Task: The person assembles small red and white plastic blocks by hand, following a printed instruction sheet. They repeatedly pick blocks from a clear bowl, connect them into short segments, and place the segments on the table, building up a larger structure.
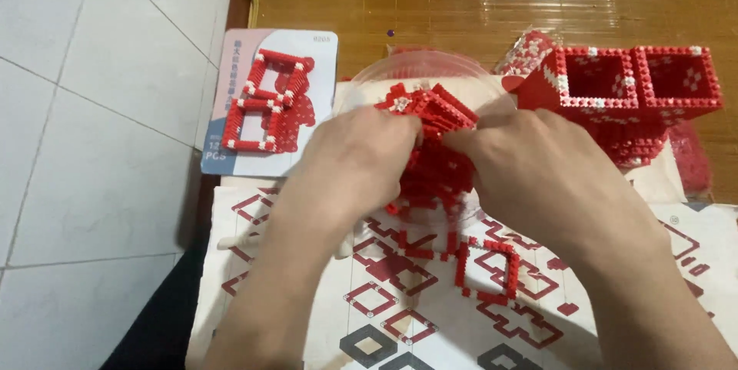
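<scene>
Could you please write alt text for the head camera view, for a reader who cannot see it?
Two bare hands, left hand and right hand, grip a red brick-built piece over a clear plastic bowl. A printed instruction sheet lies beneath, and a red brick box with two open compartments stands to the right.

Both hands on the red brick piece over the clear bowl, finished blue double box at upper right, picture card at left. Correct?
One thing is off: the finished double box at upper right is red with white accents, not blue, as the head view shows. The rest holds: the left hand and right hand grip the red brick piece over the clear bowl, and the picture card lies at left.
</scene>
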